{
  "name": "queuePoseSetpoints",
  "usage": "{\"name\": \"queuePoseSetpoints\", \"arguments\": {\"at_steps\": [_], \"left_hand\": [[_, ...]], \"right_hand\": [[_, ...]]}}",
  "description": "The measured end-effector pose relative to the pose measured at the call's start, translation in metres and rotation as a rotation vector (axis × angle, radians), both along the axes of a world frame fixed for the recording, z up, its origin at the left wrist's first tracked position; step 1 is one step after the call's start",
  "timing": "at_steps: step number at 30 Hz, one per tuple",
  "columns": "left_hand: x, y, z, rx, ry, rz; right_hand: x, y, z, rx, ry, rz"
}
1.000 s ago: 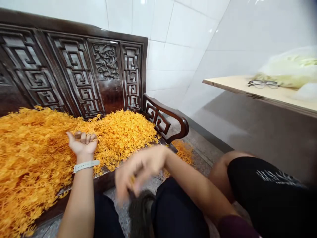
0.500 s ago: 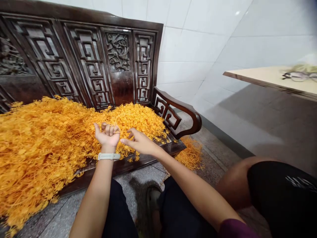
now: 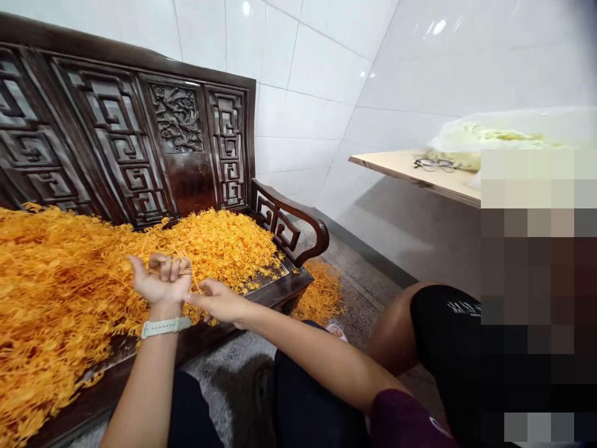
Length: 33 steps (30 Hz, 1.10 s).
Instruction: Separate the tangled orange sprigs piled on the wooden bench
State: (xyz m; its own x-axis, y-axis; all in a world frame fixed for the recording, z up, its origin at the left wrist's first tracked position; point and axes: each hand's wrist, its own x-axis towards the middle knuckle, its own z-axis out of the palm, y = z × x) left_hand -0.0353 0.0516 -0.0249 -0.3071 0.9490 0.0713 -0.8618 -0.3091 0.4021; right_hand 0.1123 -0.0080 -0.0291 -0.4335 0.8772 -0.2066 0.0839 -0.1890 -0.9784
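Orange sprigs (image 3: pixel 226 242) near the left grip (image 3: pixel 163 280)

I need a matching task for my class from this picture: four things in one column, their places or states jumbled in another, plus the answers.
Column one
1. Left hand
2. Larger orange heap
3. Eyeglasses
4. Wristband

Column two
A. On the pale tabletop
B. Pale, fastened round a wrist
C. Palm up, fingers curled
D. On the dark carved bench

Right pairs: 1-C, 2-D, 3-A, 4-B
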Motion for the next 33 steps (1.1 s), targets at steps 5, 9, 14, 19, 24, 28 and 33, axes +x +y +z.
{"name": "queuePoseSetpoints", "arguments": {"at_steps": [5, 9, 14, 19, 24, 28, 33], "left_hand": [[-0.014, -0.001, -0.002, -0.089, -0.004, 0.118], [-0.042, 0.006, -0.006, -0.11, 0.049, 0.168], [-0.058, 0.008, -0.005, -0.148, 0.091, 0.202], [-0.067, 0.006, -0.008, -0.15, 0.073, 0.218], [-0.068, 0.005, -0.012, -0.139, 0.104, 0.183], [-0.061, 0.003, -0.005, -0.173, 0.098, 0.191], [-0.047, -0.005, -0.001, -0.176, 0.035, 0.156]], "right_hand": [[-0.005, -0.001, 0.001, 0.036, 0.015, 0.069], [0.003, -0.002, 0.009, 0.249, -0.107, 0.089], [0.017, 0.002, 0.02, 0.473, -0.279, 0.08], [0.025, 0.004, 0.022, 0.41, -0.21, 0.145], [0.029, 0.0, 0.032, 0.539, -0.274, -0.034], [0.034, 0.001, 0.041, 0.58, -0.314, -0.117], [0.045, -0.025, 0.031, 0.966, -0.389, -0.156]]}}
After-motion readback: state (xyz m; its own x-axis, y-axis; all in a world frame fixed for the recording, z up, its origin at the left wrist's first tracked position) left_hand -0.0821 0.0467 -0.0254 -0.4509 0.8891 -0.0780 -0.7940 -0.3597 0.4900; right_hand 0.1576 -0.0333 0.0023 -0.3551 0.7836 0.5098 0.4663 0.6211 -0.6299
